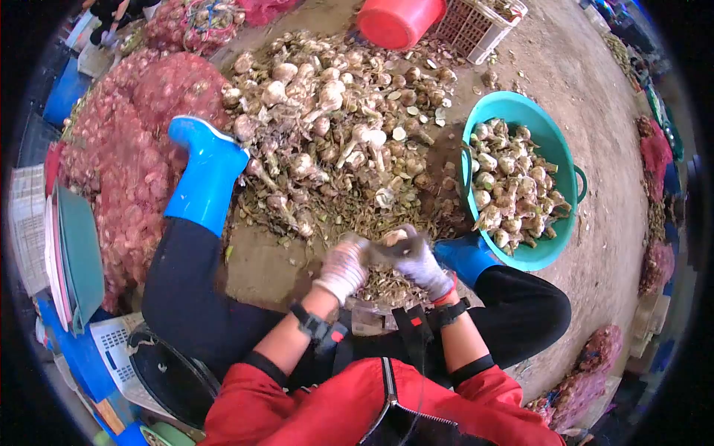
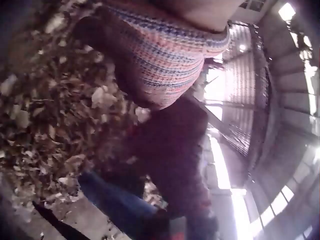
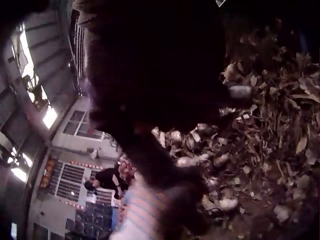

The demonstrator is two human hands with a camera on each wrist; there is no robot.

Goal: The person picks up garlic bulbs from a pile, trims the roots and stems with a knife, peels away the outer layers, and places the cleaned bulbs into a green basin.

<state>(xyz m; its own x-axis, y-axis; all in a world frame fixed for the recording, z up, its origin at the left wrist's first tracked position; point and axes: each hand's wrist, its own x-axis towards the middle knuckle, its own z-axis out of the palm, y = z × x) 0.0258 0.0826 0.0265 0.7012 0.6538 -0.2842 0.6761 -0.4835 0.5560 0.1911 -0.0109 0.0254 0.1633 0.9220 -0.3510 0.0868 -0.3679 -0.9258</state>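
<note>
Both hands wear knitted gloves with dark palms and meet low over the floor in front of the person's lap. My left hand (image 1: 344,266), in a pink-and-white striped glove, has its dark fingers turned inward, blurred and partly hidden. Beside it, my right hand (image 1: 420,266) in a greyish glove has curled fingers at a pale garlic bulb (image 1: 394,236). Whether the left fingers also grip something I cannot tell. The striped left glove (image 2: 165,60) fills the top of the left wrist view; the right hand (image 3: 160,70) is a dark silhouette in its own wrist view.
A heap of garlic (image 1: 327,111) with stalks spreads ahead, with trimmings (image 1: 379,286) beneath the hands. The teal tub (image 1: 569,215) at right holds several bulbs. Red mesh sacks (image 1: 126,163) stand left. A red bucket (image 1: 390,26) and crate (image 1: 476,30) sit beyond. Blue boots (image 1: 201,178) flank the heap.
</note>
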